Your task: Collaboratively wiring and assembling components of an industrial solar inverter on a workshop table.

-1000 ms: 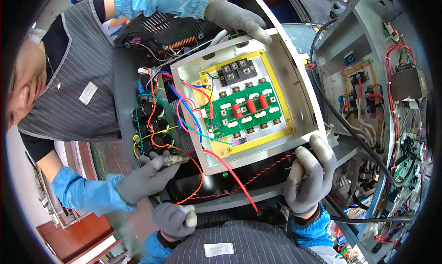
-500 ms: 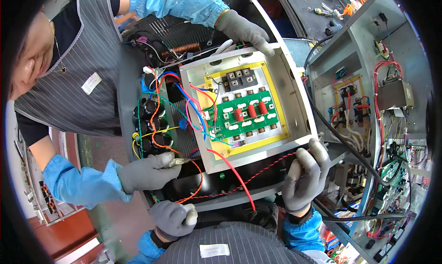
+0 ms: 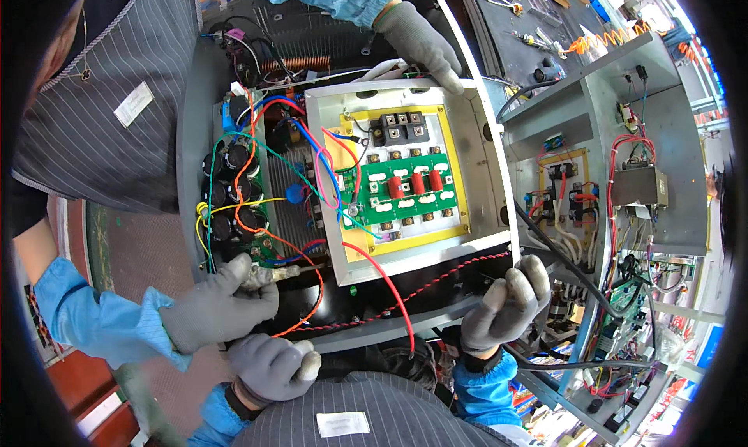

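Since the earlier frame, the whole view has shifted, the co-worker's face has slipped mostly past the left edge, and a blue disc has come into sight beside the metal box. The co-worker's lower hand now sits slightly farther from the box's near left corner.

At far left is the co-worker's striped apron. The lower hand pinches a small pale item, too indistinct to identify, near the black capacitors. Just beside that hand is the wearer's left hand, gloved in grey, its fingers folded into a loose fist next to the orange wire; the inside of the fist is hidden.

In the middle, the metal box lies tilted over the grey housing. Inside it are a green board with three red cylinders, a black module and a yellow border. A thick red wire hangs over the near side, crossing a twisted red-and-black pair. The co-worker's upper hand rests a fingertip at the far rim.

The wearer's right hand is at the near right corner, fingers half bent; whether they grip it, I cannot tell. Farther right stand a dark tabletop and an open cabinet.
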A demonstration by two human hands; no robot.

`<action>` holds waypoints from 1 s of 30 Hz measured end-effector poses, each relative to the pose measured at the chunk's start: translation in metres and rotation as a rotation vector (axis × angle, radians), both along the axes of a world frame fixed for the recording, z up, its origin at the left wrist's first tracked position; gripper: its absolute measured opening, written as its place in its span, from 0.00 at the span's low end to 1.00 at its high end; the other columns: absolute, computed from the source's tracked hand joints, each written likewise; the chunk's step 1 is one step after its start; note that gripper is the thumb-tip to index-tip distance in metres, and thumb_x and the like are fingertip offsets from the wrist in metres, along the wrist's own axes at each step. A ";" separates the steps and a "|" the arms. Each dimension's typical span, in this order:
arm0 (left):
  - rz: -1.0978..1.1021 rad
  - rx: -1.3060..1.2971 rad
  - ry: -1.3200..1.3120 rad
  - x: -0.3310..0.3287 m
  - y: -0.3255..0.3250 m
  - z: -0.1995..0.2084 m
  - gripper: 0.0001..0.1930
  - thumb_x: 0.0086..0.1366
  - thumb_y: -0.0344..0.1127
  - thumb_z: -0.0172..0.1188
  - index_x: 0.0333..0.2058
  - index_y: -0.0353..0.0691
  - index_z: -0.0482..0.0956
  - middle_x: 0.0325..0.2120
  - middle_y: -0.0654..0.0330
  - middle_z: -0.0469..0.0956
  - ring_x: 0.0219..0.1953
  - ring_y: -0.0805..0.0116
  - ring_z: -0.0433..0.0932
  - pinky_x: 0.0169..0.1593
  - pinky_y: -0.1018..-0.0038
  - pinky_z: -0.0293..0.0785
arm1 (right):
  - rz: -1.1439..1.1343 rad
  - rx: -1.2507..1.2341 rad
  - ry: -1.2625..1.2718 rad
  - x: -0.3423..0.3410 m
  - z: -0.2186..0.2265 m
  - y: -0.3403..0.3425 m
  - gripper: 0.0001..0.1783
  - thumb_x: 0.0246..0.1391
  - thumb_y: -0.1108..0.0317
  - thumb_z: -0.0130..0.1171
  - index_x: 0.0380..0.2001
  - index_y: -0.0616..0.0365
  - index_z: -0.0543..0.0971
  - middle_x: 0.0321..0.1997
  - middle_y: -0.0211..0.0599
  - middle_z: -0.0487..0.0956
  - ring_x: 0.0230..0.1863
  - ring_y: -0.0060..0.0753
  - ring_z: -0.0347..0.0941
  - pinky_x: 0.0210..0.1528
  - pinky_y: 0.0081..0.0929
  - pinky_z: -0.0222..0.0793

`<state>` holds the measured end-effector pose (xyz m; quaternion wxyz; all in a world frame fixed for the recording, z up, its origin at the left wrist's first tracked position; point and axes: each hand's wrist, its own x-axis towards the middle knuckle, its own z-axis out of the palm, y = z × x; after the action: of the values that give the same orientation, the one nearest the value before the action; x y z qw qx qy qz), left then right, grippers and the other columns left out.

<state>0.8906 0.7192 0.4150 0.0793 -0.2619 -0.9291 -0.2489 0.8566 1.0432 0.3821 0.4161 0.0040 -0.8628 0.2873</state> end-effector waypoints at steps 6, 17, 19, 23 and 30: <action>0.012 0.041 0.039 -0.004 0.004 0.000 0.10 0.56 0.41 0.71 0.24 0.48 0.79 0.18 0.67 0.71 0.17 0.67 0.71 0.20 0.68 0.65 | -0.002 -0.012 0.007 -0.002 0.001 -0.001 0.13 0.58 0.79 0.53 0.46 0.64 0.78 0.55 0.53 0.75 0.53 0.48 0.75 0.59 0.38 0.75; 0.137 0.074 0.061 0.002 0.016 0.007 0.05 0.58 0.35 0.66 0.27 0.42 0.82 0.21 0.56 0.77 0.23 0.54 0.77 0.28 0.60 0.70 | 0.284 -0.070 -0.135 -0.005 0.019 0.012 0.19 0.50 0.79 0.67 0.48 0.60 0.80 0.46 0.47 0.84 0.41 0.50 0.82 0.44 0.37 0.77; 0.228 0.115 0.022 0.004 0.022 0.006 0.04 0.61 0.32 0.63 0.29 0.40 0.82 0.24 0.54 0.79 0.26 0.52 0.78 0.30 0.60 0.71 | 0.253 -0.097 -0.096 -0.003 0.021 0.023 0.22 0.47 0.80 0.69 0.49 0.59 0.80 0.47 0.45 0.83 0.42 0.48 0.81 0.44 0.37 0.76; 0.299 0.098 -0.036 0.007 0.033 0.003 0.05 0.64 0.29 0.58 0.30 0.35 0.81 0.25 0.54 0.78 0.29 0.57 0.77 0.34 0.64 0.70 | 0.025 -0.185 -0.081 0.001 0.019 0.056 0.23 0.48 0.78 0.69 0.50 0.58 0.80 0.51 0.45 0.81 0.48 0.49 0.79 0.50 0.41 0.73; 0.460 0.008 -0.105 -0.002 0.045 -0.004 0.10 0.68 0.32 0.58 0.29 0.33 0.80 0.25 0.55 0.76 0.30 0.64 0.77 0.35 0.70 0.69 | 0.103 -0.175 -0.202 0.000 -0.002 0.092 0.23 0.51 0.72 0.68 0.52 0.55 0.81 0.53 0.42 0.82 0.40 0.43 0.80 0.42 0.38 0.76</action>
<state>0.8888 0.7646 0.4107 0.0864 -0.0295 -0.9662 -0.2411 0.8567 1.1349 0.3801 0.3105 -0.0171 -0.8706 0.3813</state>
